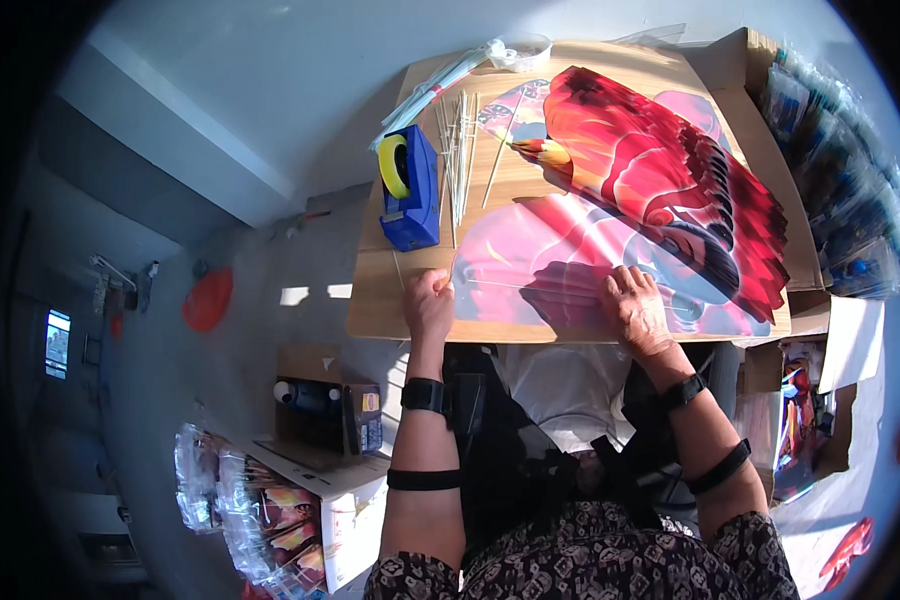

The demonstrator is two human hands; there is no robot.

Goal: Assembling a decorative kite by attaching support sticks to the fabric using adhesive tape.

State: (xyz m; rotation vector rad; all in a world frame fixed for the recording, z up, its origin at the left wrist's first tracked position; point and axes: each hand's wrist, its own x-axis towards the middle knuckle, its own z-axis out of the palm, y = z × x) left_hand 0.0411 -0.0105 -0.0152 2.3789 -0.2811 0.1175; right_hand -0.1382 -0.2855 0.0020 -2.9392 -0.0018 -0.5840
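Note:
On the wooden table [370, 310] lies a pale pink winged sheet [510, 235], its printed side seemingly face down. A thin stick [530, 288] runs across it between my hands. My left hand [430, 300] is closed in a pinch at the sheet's left edge; what its fingertips hold is hidden. With fingers slightly bent and apart, my right hand [635, 310] rests on the sheet near the stick's other end. A red bird-shaped kite sail [620, 140] overlaps the sheet's far right side. A blue tape dispenser [415, 195] with yellow tape stands beyond my left hand.
Loose thin sticks [458, 150] lie beside the dispenser. Behind them are a bundle of white strips [420, 100] and a clear bowl [522, 52]. Bagged packets [840, 170] fill the right side. Open cardboard boxes [310, 365] stand on the floor at both sides.

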